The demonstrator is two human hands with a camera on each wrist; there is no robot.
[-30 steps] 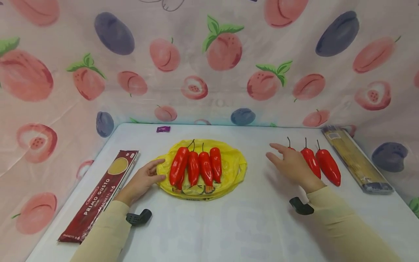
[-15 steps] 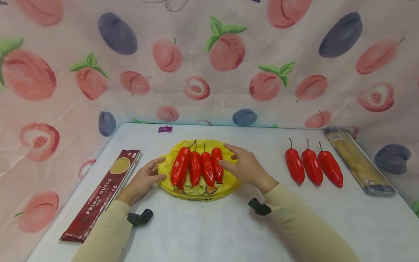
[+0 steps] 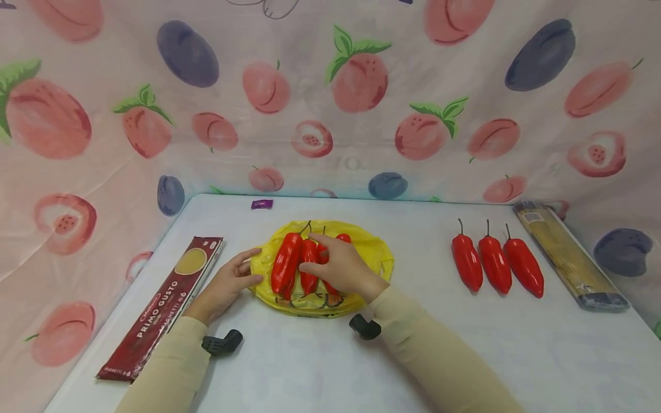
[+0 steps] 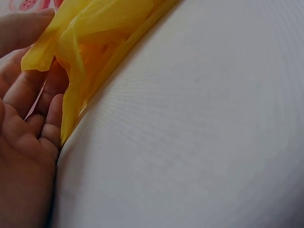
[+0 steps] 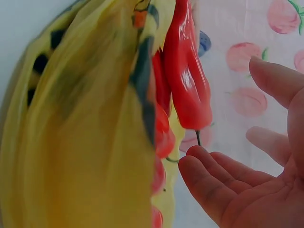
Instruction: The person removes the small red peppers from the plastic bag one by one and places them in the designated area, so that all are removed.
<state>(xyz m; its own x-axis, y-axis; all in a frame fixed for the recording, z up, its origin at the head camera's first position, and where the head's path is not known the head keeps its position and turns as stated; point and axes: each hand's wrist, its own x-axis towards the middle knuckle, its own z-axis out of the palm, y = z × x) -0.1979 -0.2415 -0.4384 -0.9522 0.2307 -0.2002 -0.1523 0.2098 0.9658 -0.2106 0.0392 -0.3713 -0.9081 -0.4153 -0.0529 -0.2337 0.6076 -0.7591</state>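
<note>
Firstly, right grip [image 3: 341, 265]: fingers spread, thumb apart, nothing seen held. Red peppers [image 3: 286, 261], below and left of the right grip, contact uncertain: glossy, probably light, firm and slippery; best taken round the thick middle, sparing the slender stems. Long axes run near to far, stems at the far end. Yellow bag [image 3: 375, 246], beneath them: likely soft. Left grip [image 3: 227, 285]: loosely curved, at the bag's left edge. Three further peppers [image 3: 494, 264]: well right of the right grip, stems likewise far.
</note>
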